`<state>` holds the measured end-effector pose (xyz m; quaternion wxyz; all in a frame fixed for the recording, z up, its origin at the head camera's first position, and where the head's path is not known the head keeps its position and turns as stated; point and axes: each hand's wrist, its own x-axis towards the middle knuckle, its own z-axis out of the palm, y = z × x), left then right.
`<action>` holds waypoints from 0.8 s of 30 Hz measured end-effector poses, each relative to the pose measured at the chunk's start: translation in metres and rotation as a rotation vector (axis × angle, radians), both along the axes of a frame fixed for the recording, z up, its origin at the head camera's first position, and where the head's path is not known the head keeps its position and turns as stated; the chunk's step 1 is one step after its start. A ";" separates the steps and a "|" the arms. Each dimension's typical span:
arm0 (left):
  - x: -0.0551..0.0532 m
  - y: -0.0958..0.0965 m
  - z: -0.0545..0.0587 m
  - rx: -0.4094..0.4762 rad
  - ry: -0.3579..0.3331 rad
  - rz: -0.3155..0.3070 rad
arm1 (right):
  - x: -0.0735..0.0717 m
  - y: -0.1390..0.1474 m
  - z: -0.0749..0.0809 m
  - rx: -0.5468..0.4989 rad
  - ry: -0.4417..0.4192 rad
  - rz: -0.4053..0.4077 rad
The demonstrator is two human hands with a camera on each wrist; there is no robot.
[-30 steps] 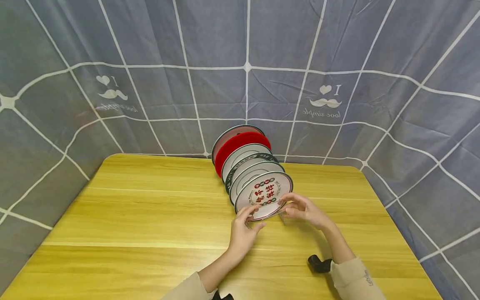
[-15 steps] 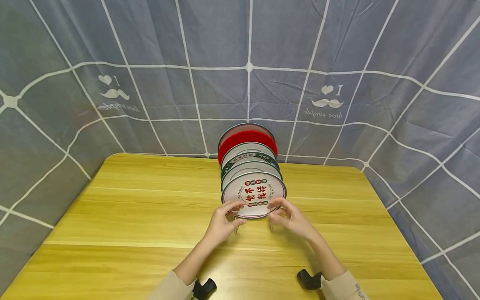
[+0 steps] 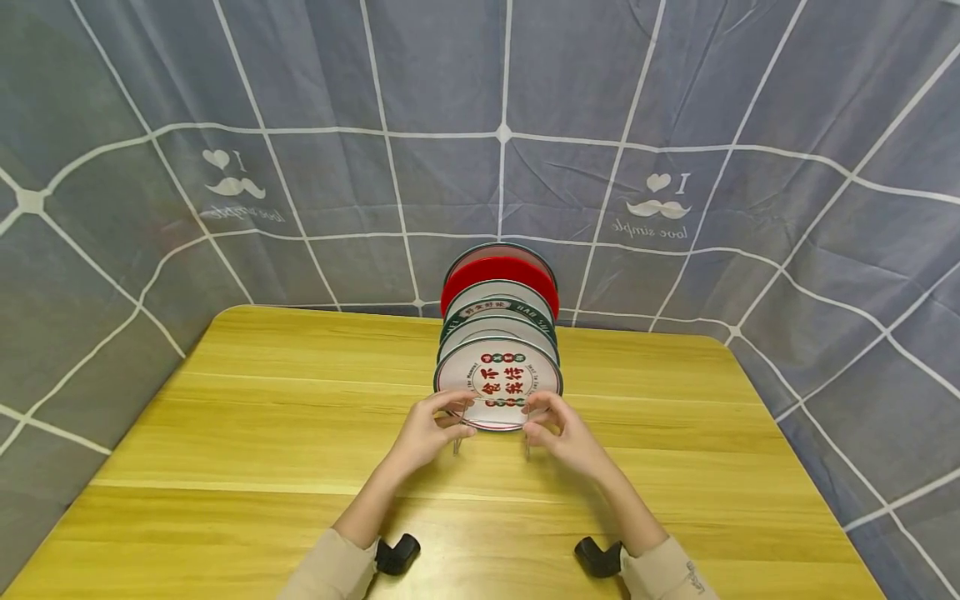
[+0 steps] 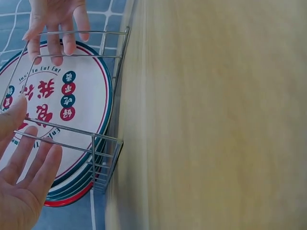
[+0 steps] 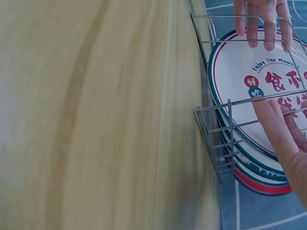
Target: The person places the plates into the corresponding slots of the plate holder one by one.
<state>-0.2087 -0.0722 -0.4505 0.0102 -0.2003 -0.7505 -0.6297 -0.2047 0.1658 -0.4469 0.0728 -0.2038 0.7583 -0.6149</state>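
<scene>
Several round plates stand on edge one behind another in a silver wire rack (image 4: 93,153), centred in the head view. The front plate (image 3: 498,379) is white with a dark green rim and red characters. Behind it are white plates, one with a green lettered band (image 3: 483,309), then a bright red plate (image 3: 501,271). My left hand (image 3: 422,429) holds the rack's front wires at the left, thumb in front and fingers behind. At the right end my right hand (image 3: 567,437) pinches the wires likewise. The rack's back part is hidden by the plates.
The yellow wood-grain table (image 3: 225,433) spreads around the rack. A grey curtain (image 3: 315,183) with white lines hangs right behind the plates and along both sides. Black wrist mounts (image 3: 397,554) jut from the sleeves above the table.
The rack and its plates have turned from slanting to facing me squarely, the front end swinging left. My left hand has moved left onto the rack's left wires; my right hand has also moved left.
</scene>
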 end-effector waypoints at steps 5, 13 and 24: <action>0.006 0.003 0.016 -0.001 -0.022 -0.004 | -0.001 0.002 -0.002 0.007 0.037 -0.020; 0.011 0.005 0.029 -0.028 -0.043 -0.001 | -0.003 0.004 -0.002 0.007 0.043 -0.026; -0.008 -0.015 0.018 -0.066 0.011 -0.023 | -0.010 0.018 0.014 0.094 0.159 0.065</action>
